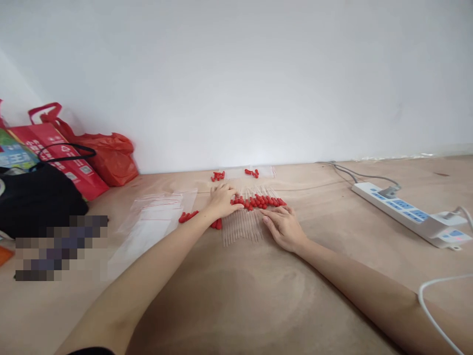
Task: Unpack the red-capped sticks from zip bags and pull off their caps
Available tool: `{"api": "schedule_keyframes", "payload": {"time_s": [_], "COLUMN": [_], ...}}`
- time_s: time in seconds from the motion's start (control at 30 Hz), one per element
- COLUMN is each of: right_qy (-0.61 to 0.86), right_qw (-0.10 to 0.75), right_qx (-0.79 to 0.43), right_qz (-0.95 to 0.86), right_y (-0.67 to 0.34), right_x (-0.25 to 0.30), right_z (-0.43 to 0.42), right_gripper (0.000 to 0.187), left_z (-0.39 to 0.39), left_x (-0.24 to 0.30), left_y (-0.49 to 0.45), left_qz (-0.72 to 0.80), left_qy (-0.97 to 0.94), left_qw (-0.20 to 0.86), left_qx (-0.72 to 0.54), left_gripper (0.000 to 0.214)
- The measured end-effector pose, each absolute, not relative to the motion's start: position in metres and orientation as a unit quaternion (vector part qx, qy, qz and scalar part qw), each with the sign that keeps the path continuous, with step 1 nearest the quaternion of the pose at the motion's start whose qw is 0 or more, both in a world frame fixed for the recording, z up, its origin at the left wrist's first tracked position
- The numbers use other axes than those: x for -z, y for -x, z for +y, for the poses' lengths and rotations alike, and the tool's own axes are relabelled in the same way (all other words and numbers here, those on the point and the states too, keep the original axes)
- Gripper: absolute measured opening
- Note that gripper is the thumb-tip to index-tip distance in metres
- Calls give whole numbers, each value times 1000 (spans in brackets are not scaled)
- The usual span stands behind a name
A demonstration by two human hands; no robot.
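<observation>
1. My right hand (286, 228), nearest, lies loosely spread, holding nothing I can see, at the right edge of the red-bulbed droppers (258, 201).
2. Their main pile reaches between my two hands; an uneven push could roll some loose. Overlap prevents an exact count.
3. My left hand (223, 198) bends over its left end; gripping or not, I can't tell.
4. Beyond, two red clusters (220, 175) lie near the wall (258, 74).

Near wooden surface (236, 296) open; red-tipped sticks (260, 201) block middle, power strip (401, 209) right, bags (109, 158) left
</observation>
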State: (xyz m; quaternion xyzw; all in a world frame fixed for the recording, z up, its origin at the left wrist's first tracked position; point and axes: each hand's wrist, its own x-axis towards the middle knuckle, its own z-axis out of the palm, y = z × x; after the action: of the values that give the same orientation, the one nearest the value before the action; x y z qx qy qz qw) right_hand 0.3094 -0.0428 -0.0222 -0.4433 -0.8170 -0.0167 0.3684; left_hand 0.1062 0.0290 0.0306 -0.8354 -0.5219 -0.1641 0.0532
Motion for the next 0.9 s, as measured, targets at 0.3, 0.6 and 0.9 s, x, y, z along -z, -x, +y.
{"api": "schedule_keyframes", "payload": {"time_s": [0.3,0.6,0.9], "right_qy": [460,438,346], "right_qw": [384,410,346], "right_qx": [36,39,86], "right_qz": [-800,-799,-868], "right_y": [-309,-310,-311], "right_x": [23,27,20], "right_z": [-42,-40,-47], "right_gripper": [29,34,57], "left_z": [46,-22,-65], "left_x": [-28,-27,4], "left_y": [-117,-82,-73], "left_qz": [-518,-436,-312], "left_qy": [833,789,847], "left_qw": [61,84,115], "left_qx": [185,424,416], "left_gripper": [11,13,11]}}
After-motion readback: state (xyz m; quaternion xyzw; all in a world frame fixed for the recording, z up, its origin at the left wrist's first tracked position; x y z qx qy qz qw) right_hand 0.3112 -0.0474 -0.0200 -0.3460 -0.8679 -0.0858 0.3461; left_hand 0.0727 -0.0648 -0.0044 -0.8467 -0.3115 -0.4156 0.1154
